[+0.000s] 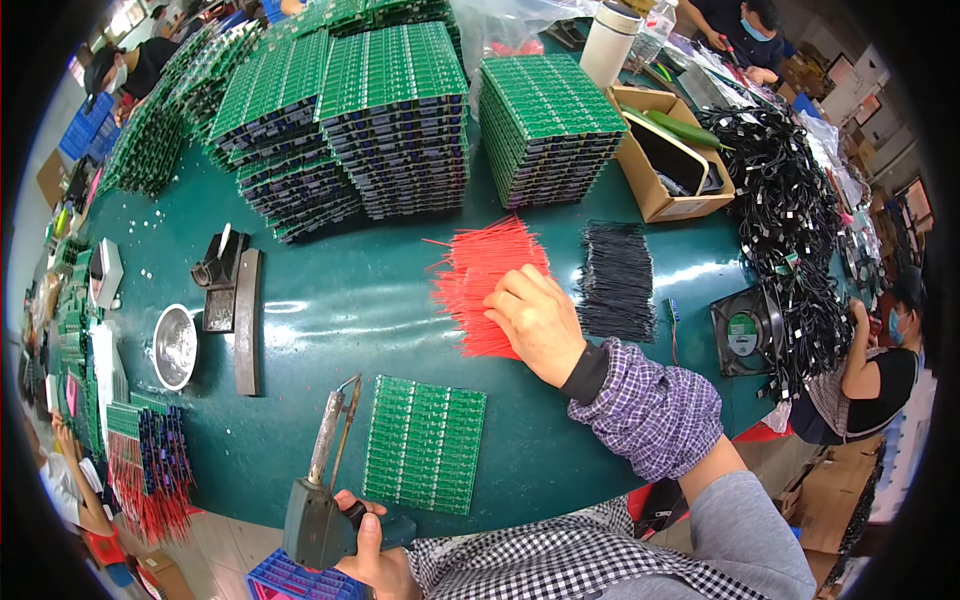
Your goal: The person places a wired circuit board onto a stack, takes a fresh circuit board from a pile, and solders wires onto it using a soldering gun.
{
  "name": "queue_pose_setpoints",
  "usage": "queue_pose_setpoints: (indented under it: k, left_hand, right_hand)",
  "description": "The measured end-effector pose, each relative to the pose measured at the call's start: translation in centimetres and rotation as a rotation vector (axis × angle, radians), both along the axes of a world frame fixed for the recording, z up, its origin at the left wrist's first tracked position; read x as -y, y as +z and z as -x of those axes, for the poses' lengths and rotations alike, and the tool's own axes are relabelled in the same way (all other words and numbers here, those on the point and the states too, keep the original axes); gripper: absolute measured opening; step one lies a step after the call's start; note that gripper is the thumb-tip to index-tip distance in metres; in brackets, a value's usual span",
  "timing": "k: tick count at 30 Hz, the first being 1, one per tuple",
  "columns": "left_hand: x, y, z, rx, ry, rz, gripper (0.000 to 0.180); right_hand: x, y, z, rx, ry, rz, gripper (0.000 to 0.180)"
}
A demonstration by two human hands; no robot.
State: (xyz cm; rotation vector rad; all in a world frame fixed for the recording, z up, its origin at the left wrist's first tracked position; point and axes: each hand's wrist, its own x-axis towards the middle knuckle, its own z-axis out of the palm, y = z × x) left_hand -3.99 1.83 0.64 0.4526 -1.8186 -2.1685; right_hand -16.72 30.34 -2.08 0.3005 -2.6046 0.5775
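On the glossy dark-green table (pixel 330 300), the right hand (pixel 535 320) lies knuckles-up on a fanned pile of thin red wires (pixel 480 280), its fingers curled down into the strands; whether it pinches any I cannot tell. Just to the right, apart from the red pile, sits a bundle of short black wires (pixel 618 280). Near the lower edge, the left hand (pixel 375 555) is closed around the grip of a pistol-shaped soldering gun (pixel 320 500), whose metal tip slants up beside a flat green circuit-board panel (pixel 425 443) ruled into small rectangles. To the left stand a dark metal stand (pixel 232 290) and a shiny round metal dish (pixel 175 345). Behind, tall stacks of green boards (pixel 395 120) show striped edges. At upper right an open brown cardboard box (pixel 670 155) holds a green cucumber-shaped thing, with a white cylinder (pixel 610 42) beside it and a tangle of black cables (pixel 785 210). A square black fan (pixel 745 330) carries a round green label.
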Motion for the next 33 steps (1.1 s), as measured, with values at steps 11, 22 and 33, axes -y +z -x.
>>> queue_pose_setpoints:
  k: [11, 22, 33]
  left_hand:
    - [-0.1, 0.0, 0.2, 0.083, 0.017, -0.088, 0.045]
    - [0.3, -0.5, 0.2, 0.095, -0.029, -0.067, 0.055]
    - [0.6, 0.2, 0.5, 0.131, -0.107, -0.13, 0.055]
  right_hand:
    - [-0.2, -0.4, 0.7, -0.011, 0.028, -0.072, 0.017]
    - [-0.1, 2.0, 0.3, -0.025, 0.045, -0.07, 0.024]
    - [2.8, 9.3, -4.5, 0.335, 0.256, -0.663, 0.017]
